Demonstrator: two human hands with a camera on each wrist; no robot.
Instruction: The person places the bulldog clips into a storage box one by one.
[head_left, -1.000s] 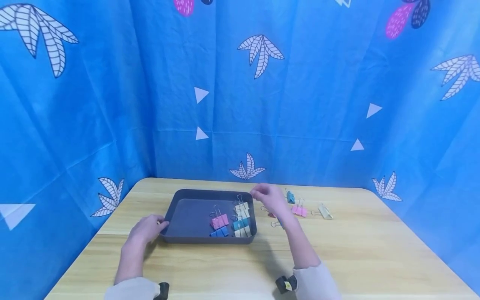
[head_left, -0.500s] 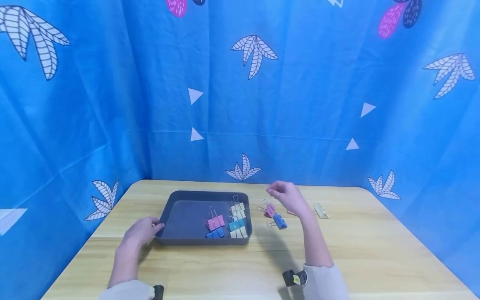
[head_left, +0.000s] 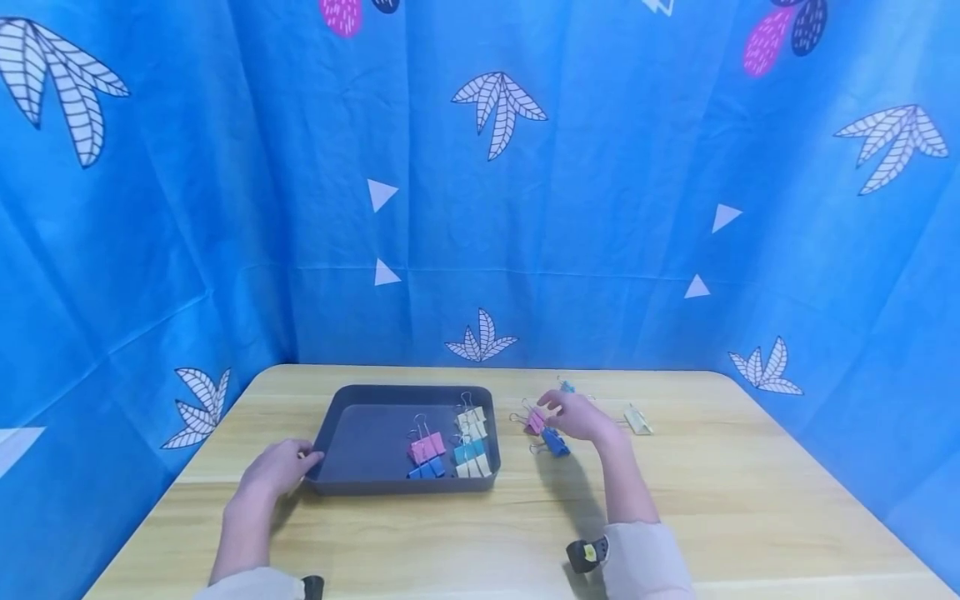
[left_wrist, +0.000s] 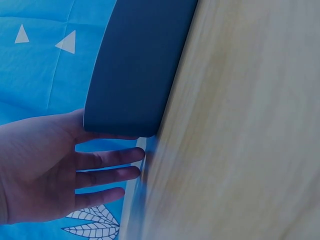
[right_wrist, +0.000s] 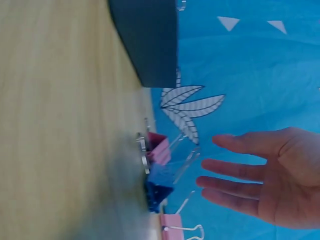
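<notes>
A dark grey tray (head_left: 397, 487) holds pink, blue, teal and cream binder clips. At its left end, my left hand (head_left: 277, 468) grips the wall near the front corner. In the left wrist view, the thumb is hidden behind the tray, and three fingers extend free. My right hand (head_left: 577, 415) hovers just above loose clips right of the tray, fingers apart, holding nothing. Nearest to it are a pink binder clip (head_left: 535, 422) and a blue binder clip (head_left: 555, 442). Another pink binder clip (right_wrist: 172, 226) shows low in the right wrist view, but the hand hides it in the head view.
A cream binder clip (head_left: 637, 420) lies farther right on the wooden table (head_left: 720, 492). Behind the right hand is a teal binder clip (head_left: 567, 387). A blue patterned curtain (head_left: 600, 208) hangs along the table's back and sides.
My right hand has moved right from the tray's right rim, then lowered over the loose clips. My left hand stays at the tray. The head view has shifted slightly.
</notes>
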